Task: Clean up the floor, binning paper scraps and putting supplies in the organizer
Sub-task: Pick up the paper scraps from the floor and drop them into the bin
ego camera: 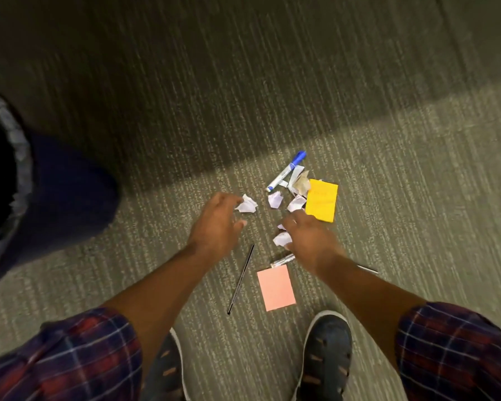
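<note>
Crumpled white paper scraps lie on the carpet: one (247, 204) at my left hand's fingertips, two more (274, 199) (296, 203) beyond, and one (282, 239) under my right hand's fingers. My left hand (216, 224) is open, fingers touching the leftmost scrap. My right hand (308, 238) hovers open over the near scrap. A blue marker (286, 171) lies at the back, a yellow sticky pad (321, 200) to its right, a pink sticky pad (276, 288) nearer me, a thin black pen (241, 279) left of it, and a clear pen (282, 260) partly under my right wrist.
A bin with a black liner (15, 169) stands at the left edge. My two dark shoes (327, 354) are at the bottom. A brownish scrap and paper strip (300, 180) lie by the marker. Another thin pen (368, 269) sticks out right of my right forearm.
</note>
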